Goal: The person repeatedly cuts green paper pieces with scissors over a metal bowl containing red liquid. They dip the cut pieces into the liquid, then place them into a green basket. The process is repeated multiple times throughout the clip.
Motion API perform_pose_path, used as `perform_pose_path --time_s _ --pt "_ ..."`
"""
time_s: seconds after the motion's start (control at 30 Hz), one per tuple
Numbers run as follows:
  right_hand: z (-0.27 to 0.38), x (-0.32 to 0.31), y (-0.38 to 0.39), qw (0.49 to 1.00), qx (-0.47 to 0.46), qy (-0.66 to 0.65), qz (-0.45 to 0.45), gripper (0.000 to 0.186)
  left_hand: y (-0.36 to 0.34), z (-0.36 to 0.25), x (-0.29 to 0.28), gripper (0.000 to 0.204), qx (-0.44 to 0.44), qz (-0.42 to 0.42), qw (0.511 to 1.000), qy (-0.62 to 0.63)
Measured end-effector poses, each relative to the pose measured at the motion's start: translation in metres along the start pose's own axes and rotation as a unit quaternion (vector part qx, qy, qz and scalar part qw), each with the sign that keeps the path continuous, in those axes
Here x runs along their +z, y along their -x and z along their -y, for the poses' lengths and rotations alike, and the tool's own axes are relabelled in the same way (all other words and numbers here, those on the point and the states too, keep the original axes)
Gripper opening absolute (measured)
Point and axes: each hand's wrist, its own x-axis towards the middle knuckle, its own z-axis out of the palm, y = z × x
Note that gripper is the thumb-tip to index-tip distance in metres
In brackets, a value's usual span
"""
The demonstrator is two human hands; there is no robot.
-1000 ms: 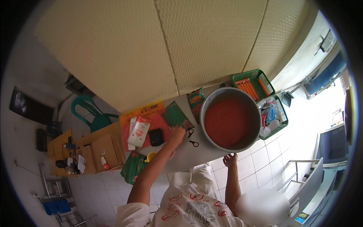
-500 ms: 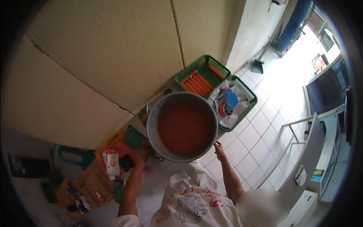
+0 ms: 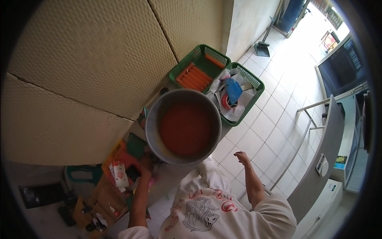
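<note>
A large grey metal pot (image 3: 183,161) with reddish-orange contents (image 3: 186,127) stands in front of me. My left hand (image 3: 146,164) is low beside the pot's left side, near a dark green flat thing (image 3: 136,145) and a small black object (image 3: 133,173). Its fingers are dim and partly hidden, so any hold cannot be made out. To the right of the pot, my right hand (image 3: 240,157) hangs over the tiled floor, apart from the rim. It looks empty, with fingers loosely stretched out.
Behind the pot, a green basket (image 3: 175,71) holds several orange tubes; another green basket (image 3: 258,90) holds a tape dispenser (image 3: 233,91) and white wrapping. A white-and-red packet (image 3: 119,175) lies at left. A grey counter (image 3: 308,175) runs along the right. A dustpan (image 3: 262,49) stands farther off.
My right hand has moved away from the pot's right rim and is now out over the floor. My left hand stays beside the pot's left side. The whole view has shifted.
</note>
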Motion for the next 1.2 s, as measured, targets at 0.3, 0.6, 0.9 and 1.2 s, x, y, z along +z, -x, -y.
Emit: perform_pose_path --time_s 0.3,0.6,0.9,1.2 --pt "0.073 0.12 0.086 0.913 -0.146 -0.311 0.218 0.047 -0.005 0.02 0.029 0.013 0.026 -0.112 0.987 0.116" --pt "0.085 0.212 0.232 0.897 -0.335 0.071 0.28 0.029 0.005 0.113 -0.038 0.02 0.097 -0.258 0.938 0.211" --pt "0.19 0.42 0.198 0.538 -0.72 0.437 0.032 0.03 0.001 0.196 -0.114 0.014 0.07 -0.269 0.879 0.387" --pt "0.176 0.426 0.193 0.625 -0.6 0.5 -0.002 0.016 0.07 0.234 -0.185 0.017 0.179 -0.162 0.723 0.647"
